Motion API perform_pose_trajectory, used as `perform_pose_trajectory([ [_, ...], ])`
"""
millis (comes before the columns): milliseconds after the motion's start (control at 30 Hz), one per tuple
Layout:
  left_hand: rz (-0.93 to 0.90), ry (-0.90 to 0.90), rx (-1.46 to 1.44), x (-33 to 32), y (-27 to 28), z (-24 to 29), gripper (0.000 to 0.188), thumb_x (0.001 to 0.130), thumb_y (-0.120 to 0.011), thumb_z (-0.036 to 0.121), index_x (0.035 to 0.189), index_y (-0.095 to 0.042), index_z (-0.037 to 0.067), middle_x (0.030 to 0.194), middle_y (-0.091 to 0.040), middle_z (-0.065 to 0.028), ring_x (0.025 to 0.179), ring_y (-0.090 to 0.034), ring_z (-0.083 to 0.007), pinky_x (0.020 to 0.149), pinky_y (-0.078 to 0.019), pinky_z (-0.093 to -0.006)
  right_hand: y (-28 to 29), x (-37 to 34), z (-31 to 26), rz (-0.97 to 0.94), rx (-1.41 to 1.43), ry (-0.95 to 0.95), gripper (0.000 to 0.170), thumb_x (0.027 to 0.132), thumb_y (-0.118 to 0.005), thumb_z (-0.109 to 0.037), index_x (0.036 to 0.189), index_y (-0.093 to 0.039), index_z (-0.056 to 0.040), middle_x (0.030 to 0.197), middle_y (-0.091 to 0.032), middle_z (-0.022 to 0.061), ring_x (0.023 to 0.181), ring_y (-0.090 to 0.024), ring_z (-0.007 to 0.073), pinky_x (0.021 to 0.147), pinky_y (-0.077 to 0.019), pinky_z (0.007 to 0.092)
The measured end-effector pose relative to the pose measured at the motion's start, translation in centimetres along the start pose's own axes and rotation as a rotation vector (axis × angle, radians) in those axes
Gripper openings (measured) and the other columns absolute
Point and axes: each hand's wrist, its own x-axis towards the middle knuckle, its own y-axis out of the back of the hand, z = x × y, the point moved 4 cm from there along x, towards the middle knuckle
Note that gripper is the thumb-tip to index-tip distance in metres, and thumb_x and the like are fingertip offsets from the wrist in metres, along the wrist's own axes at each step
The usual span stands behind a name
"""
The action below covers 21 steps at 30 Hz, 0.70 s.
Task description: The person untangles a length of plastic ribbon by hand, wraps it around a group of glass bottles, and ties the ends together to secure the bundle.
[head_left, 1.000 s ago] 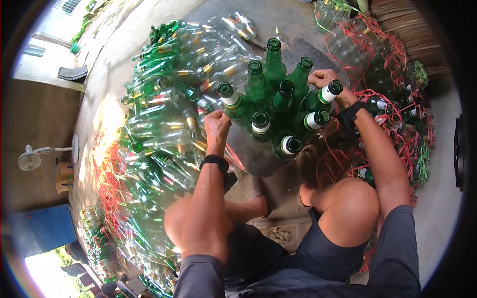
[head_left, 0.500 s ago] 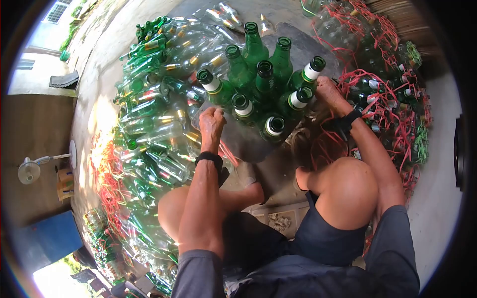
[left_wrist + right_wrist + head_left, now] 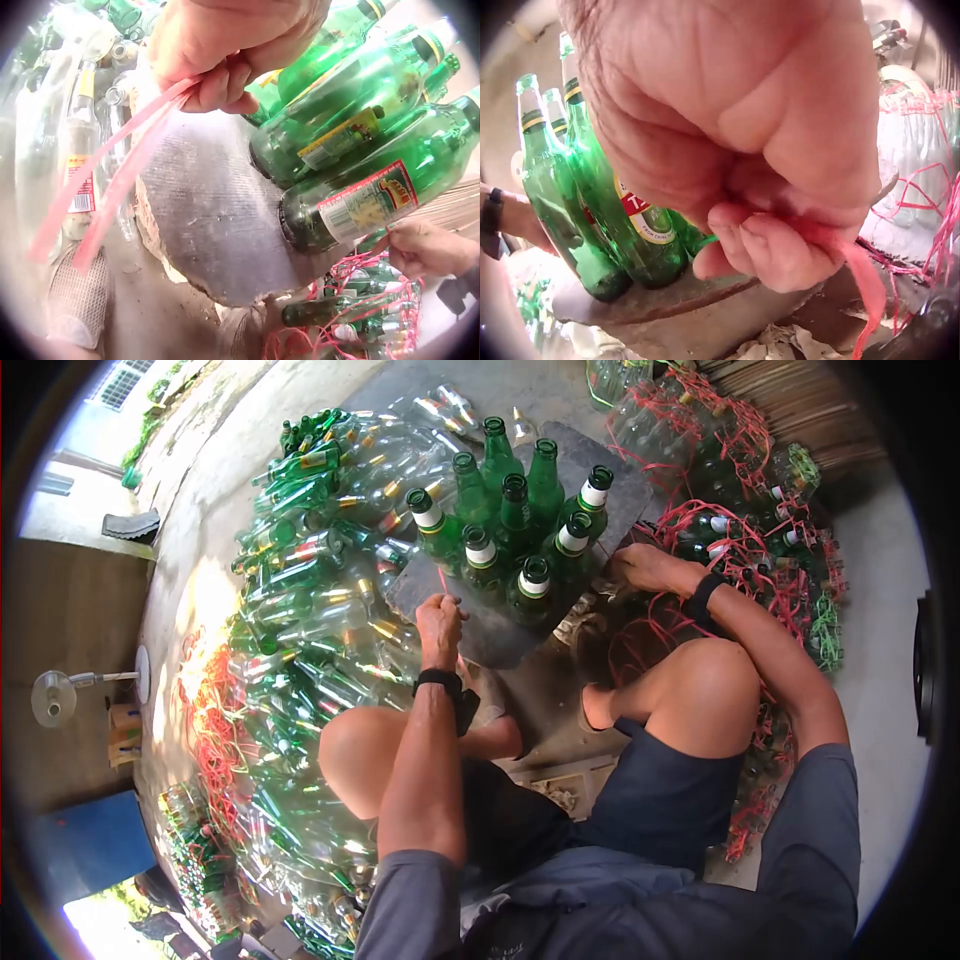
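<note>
Several green glass beer bottles [image 3: 513, 515] stand upright in a tight cluster on a dark flat slab [image 3: 206, 191]. On the near left of the cluster, my left hand [image 3: 440, 628] grips a pink plastic strap [image 3: 118, 187], whose loose ends hang down in the left wrist view. My right hand [image 3: 655, 568], to the right of the bottles, pinches pink strap [image 3: 868, 281] between curled fingers, with a tail hanging below. A thin pink line runs from the left hand toward the bottles. Labels show on bottles [image 3: 367, 199] in the left wrist view.
A large heap of loose green and clear bottles [image 3: 300, 575] lies on the left. Bundled bottles [image 3: 715, 525] tangled with red strap are on the right. More red strap [image 3: 210, 740] is piled at far left. A fan [image 3: 52, 698] stands beyond it.
Both hands have drawn outward from the bottles, the left also toward my body. Pink strap now shows above the left hand. The bottles look smaller in the head view.
</note>
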Motion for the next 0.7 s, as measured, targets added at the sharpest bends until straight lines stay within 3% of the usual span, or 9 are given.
perform_pose_trajectory([
  [100, -0.011, 0.015, -0.082, -1.6, -1.0, 0.2, 0.025, 0.099, -0.05, 0.018, 0.1, -0.067, 0.0, 0.069, -0.064, -0.0059, 0.047, -0.044, -0.0085, 0.042, -0.0343, -0.025, 0.3, 0.3, 0.1, -0.088, -0.239, 0.089, 0.033, 0.096, -0.051, -0.023, 0.109, -0.07, 0.0018, 0.115, -0.069, 0.027, 0.112, -0.064, 0.0432, 0.095, -0.05, 0.049],
  [233, -0.031, 0.034, -0.183, -3.0, -1.6, -1.0, 0.024, 0.098, -0.051, 0.017, 0.102, -0.067, -0.001, 0.072, -0.066, -0.0071, 0.046, -0.043, -0.0081, 0.041, -0.0336, -0.0246, 0.7, -1.0, -2.7, -0.164, -0.368, 0.045, 0.036, 0.098, -0.049, -0.024, 0.114, -0.067, 0.0021, 0.12, -0.067, 0.0262, 0.117, -0.062, 0.0409, 0.099, -0.0489, 0.0476],
  [400, -0.027, 0.035, -0.217, -4.4, -2.0, -1.1, 0.024, 0.097, -0.051, 0.017, 0.103, -0.067, -0.001, 0.075, -0.068, -0.008, 0.046, -0.042, -0.0082, 0.041, -0.0335, -0.0247, -0.5, -1.8, -6.6, -0.193, -0.394, 0.002, 0.035, 0.097, -0.049, -0.022, 0.114, -0.067, 0.0033, 0.119, -0.068, 0.0244, 0.118, -0.063, 0.0388, 0.097, -0.0496, 0.0471],
  [467, 0.017, 0.046, -0.25, -5.2, -2.1, -0.9, 0.027, 0.092, -0.051, 0.017, 0.096, -0.07, -0.003, 0.068, -0.069, -0.0069, 0.047, -0.046, -0.0099, 0.045, -0.0372, -0.0258, -1.5, -2.1, -6.2, -0.194, -0.373, -0.048, 0.034, 0.096, -0.05, -0.021, 0.112, -0.068, 0.0035, 0.119, -0.069, 0.0233, 0.118, -0.063, 0.0378, 0.097, -0.0501, 0.0465],
  [533, 0.006, 0.041, -0.252, -5.4, -2.4, -0.9, 0.025, 0.094, -0.052, 0.016, 0.098, -0.068, -0.002, 0.071, -0.069, -0.0081, 0.046, -0.044, -0.0091, 0.043, -0.0356, -0.0252, -3.4, -0.3, -4.3, -0.122, -0.386, 0.034, 0.031, 0.091, -0.052, -0.017, 0.109, -0.068, 0.0028, 0.115, -0.07, 0.0216, 0.116, -0.065, 0.0362, 0.096, -0.0509, 0.0445],
  [567, -0.005, 0.041, -0.253, -5.4, -2.5, -1.3, 0.022, 0.095, -0.052, 0.015, 0.1, -0.067, -0.001, 0.075, -0.069, -0.0092, 0.045, -0.043, -0.0083, 0.042, -0.0341, -0.0246, -3.9, 0.2, -3.7, -0.095, -0.396, -0.014, 0.028, 0.087, -0.054, -0.014, 0.105, -0.068, 0.0012, 0.111, -0.071, 0.0212, 0.112, -0.066, 0.0364, 0.094, -0.0524, 0.0449],
  [700, 0.005, 0.032, -0.259, -5.7, -3.0, -2.3, 0.022, 0.095, -0.053, 0.014, 0.102, -0.066, -0.002, 0.077, -0.069, -0.0097, 0.045, -0.043, -0.0085, 0.041, -0.034, -0.024, -6.2, 1.0, -2.1, 0.069, -0.361, 0.067, 0.026, 0.086, -0.054, -0.014, 0.103, -0.067, 0.0012, 0.109, -0.071, 0.0227, 0.108, -0.067, 0.0389, 0.092, -0.0534, 0.0481],
])
